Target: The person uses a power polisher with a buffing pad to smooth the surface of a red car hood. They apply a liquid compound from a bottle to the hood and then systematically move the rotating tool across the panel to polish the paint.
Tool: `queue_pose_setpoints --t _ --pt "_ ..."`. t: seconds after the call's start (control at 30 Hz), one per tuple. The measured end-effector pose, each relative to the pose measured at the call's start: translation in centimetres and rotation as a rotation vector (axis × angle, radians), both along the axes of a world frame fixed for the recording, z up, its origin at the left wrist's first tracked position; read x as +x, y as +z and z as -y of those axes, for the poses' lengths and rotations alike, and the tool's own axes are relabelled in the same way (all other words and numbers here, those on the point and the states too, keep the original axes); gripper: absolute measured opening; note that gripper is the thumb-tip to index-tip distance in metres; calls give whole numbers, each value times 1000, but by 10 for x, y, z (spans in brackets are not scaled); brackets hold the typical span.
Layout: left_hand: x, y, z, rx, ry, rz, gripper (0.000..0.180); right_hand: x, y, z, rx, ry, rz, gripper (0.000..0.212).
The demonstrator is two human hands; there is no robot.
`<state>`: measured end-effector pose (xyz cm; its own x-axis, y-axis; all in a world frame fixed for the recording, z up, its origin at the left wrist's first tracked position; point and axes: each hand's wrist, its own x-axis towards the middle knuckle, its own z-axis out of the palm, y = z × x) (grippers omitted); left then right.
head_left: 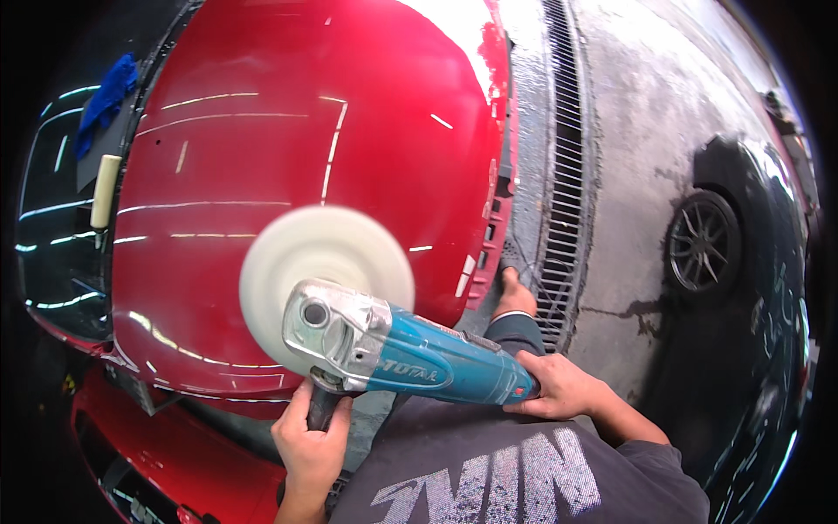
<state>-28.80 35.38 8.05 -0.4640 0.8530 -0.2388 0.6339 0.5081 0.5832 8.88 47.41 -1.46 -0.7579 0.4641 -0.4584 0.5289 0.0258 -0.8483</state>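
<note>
A teal and silver rotary polisher (419, 349) lies across the front of my body, its head at the left. My left hand (312, 441) is closed around the black side handle (325, 409). At the tool's rear end, my right hand (559, 384) wraps round the grip, partly hidden by the body. The round white polishing pad (271, 262) is over the near part of a glossy red car hood (236, 166); its face looks blurred in rings. Whether the pad touches the paint is hard to see. Light strips reflect in the hood.
A cream bottle (106, 192) and a blue cloth (106, 103) lie by the windshield (57, 236) at left. Another red car (175, 445) stands lower left. A floor grate (566, 175) runs beyond the bumper edge. To the right is a dark car (759, 288). My foot (513, 297) shows near the grate.
</note>
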Motion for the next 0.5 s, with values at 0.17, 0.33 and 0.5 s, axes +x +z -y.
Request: queue_pose_setpoints --t 0.17,0.33,0.5 --pt "60 -4 -14 -179 183 -37 30 34 -16 -51 -60 99 23 66" --pt "141 -17 -60 -214 123 -17 30 109 -45 -94 -114 37 74 85" --pt "167 -19 -91 -443 53 78 35 145 -77 -101 -152 -17 6 95"
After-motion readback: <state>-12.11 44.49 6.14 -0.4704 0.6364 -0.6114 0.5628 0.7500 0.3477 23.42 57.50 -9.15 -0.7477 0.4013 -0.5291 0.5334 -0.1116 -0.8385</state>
